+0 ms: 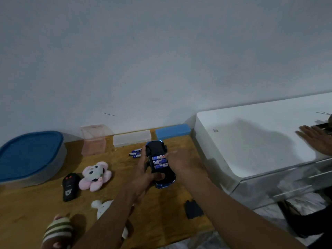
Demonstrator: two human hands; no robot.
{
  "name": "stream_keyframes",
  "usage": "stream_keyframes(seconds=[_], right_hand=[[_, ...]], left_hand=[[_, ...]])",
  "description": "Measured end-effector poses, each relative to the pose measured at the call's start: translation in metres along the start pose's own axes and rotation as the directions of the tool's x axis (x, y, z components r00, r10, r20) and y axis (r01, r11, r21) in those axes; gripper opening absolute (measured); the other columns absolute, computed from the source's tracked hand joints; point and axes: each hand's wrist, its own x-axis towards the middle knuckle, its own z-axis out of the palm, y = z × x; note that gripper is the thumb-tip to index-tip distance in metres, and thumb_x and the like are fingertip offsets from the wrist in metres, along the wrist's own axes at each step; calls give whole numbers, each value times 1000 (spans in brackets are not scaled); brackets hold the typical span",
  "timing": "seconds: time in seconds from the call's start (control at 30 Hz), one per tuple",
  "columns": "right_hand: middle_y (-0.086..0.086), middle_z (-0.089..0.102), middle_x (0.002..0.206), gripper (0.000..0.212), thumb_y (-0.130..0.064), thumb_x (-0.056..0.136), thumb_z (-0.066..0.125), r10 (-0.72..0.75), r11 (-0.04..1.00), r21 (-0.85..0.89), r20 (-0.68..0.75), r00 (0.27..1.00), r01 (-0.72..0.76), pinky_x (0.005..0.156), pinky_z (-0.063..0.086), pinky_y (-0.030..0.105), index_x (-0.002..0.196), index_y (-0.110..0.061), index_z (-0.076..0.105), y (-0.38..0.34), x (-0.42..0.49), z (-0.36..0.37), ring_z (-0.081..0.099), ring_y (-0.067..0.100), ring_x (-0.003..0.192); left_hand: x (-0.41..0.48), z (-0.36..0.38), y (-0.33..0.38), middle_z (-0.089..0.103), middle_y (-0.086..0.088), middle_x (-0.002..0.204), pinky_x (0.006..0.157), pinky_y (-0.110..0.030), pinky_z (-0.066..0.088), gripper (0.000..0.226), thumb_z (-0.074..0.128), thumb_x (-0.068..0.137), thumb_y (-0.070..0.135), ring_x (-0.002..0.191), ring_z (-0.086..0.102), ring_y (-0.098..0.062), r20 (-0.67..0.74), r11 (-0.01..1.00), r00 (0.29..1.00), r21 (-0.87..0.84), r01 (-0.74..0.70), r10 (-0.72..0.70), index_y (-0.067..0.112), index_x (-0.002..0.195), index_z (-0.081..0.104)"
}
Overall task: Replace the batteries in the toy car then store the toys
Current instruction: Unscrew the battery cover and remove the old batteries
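Note:
The blue toy car [156, 150] is held upside down above the wooden table [36, 203], its battery bay open with three blue-and-white batteries [160, 161] showing inside. My left hand [143, 177] grips the car from the left and underneath. My right hand [177, 161] rests on the car's right side, fingertips at the batteries. Loose batteries [135, 153] lie on the table just left of the car. The black battery cover [194, 209] lies on the table near its right edge. A black remote control [69, 186] lies to the left.
A pink plush [96, 176], a white plush [104, 208] and a striped plush [57, 230] lie on the table. A blue-lidded tub [28, 155], a pink box [93, 141], a clear case [132, 138] and a blue case [172, 131] line the back. Another person's hand [318, 139] rests on the white cabinet [251, 141] at right.

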Motion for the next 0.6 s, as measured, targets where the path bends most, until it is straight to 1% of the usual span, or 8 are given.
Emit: stream_keyframes(seconds=[0.07,0.1,0.17,0.3,0.43,0.47,0.53,0.6], right_hand=[[13,69,105,20,-13,93,55,92,981,170,13,996,-93,40,46,12,105,0,64,-1,-3,3,59,13,63],[15,70,101,18,-11,91,59,111,968,225,10,994,-111,44,50,17,102,0,65,-1,-2,5,63,17,66],[15,71,93,15,-10,87,62,128,951,284,-1,992,-122,44,51,21,98,0,67,0,-2,7,66,18,64],[10,72,90,15,-17,85,66,51,983,180,-71,996,-37,43,46,16,93,-4,69,5,4,8,65,14,63],[7,74,88,14,-19,79,75,-31,986,155,-153,988,55,52,55,19,88,-8,73,10,8,15,69,13,66],[6,73,86,13,-19,79,75,-46,985,154,-164,985,71,50,54,17,87,-9,73,10,8,16,68,11,65],[2,72,81,12,-20,80,75,-86,984,141,-167,982,110,48,51,15,86,-10,73,10,7,17,66,8,62],[1,71,81,11,-21,79,75,-125,981,126,-169,978,147,53,53,17,85,-12,72,10,7,18,67,9,65]], left_hand=[[1,-3,0,52,3,133,88,-57,52,117,64,70,-25,113,61,-32,21,1000,1000,-15,16,-16,54,143,18],[1,-5,0,52,3,133,88,-58,52,117,63,70,-25,113,61,-33,28,1000,999,-18,23,-23,54,143,18],[1,-5,0,53,3,132,88,-57,52,115,61,71,-27,113,61,-34,50,999,999,-27,21,-19,55,142,21],[1,-4,5,57,3,126,81,-50,56,107,59,72,-27,109,64,-31,92,999,996,-35,0,3,60,129,35],[4,-7,7,55,3,128,81,-49,56,114,58,72,-28,110,63,-31,94,999,995,-27,24,-21,52,144,19],[4,-8,7,54,3,130,82,-50,56,115,59,72,-27,111,62,-31,94,999,995,-24,30,-27,51,145,16],[5,-10,6,54,3,131,83,-51,55,115,59,73,-26,113,61,-32,95,999,995,-27,37,-34,50,145,13],[5,-12,4,53,3,134,85,-53,54,114,60,73,-26,114,60,-33,102,999,994,-28,37,-34,50,146,14]])
